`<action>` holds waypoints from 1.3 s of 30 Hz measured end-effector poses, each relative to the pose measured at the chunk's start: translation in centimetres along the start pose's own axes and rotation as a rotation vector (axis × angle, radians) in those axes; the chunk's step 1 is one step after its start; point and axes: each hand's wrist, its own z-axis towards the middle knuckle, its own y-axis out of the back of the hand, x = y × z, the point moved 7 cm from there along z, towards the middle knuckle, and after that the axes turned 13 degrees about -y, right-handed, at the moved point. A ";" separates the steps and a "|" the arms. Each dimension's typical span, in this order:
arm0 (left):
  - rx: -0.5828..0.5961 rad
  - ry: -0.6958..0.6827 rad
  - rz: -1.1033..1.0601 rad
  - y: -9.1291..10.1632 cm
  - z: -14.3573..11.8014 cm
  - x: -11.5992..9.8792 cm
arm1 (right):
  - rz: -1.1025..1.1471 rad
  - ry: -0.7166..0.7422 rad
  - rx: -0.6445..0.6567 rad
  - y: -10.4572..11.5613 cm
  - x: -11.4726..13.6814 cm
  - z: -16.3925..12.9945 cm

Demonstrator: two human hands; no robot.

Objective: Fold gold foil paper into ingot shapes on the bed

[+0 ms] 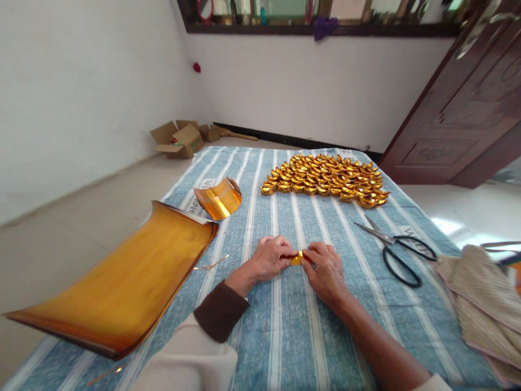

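Note:
My left hand and my right hand meet in the middle of the blue striped cloth. Both pinch a small folded piece of gold paper between their fingertips. The paper rests low, just above the cloth. Most of it is hidden by my fingers.
Several folded gold paper ingots lie in rows at the far side of the cloth. A large curled gold sheet lies at the left, a smaller curled one beyond it. Black-handled scissors lie to the right, next to a beige cloth. Cardboard boxes sit on the floor.

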 end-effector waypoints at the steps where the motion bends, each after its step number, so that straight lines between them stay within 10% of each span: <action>1: 0.009 -0.010 0.002 0.0 0.0 0.0 | 0.002 -0.002 0.001 0.0 0.0 0.0; 16: -0.204 0.012 0.343 1.1 -2.3 -3.4 | -0.076 -0.003 -0.004 0.0 0.9 -0.2; 27: 0.031 0.001 0.342 -4.2 -2.8 -4.6 | -0.155 -0.008 0.014 -0.2 1.2 -0.3; 39: 0.071 0.034 0.300 -4.0 -3.0 -4.6 | -0.204 0.250 0.095 0.2 0.7 -1.8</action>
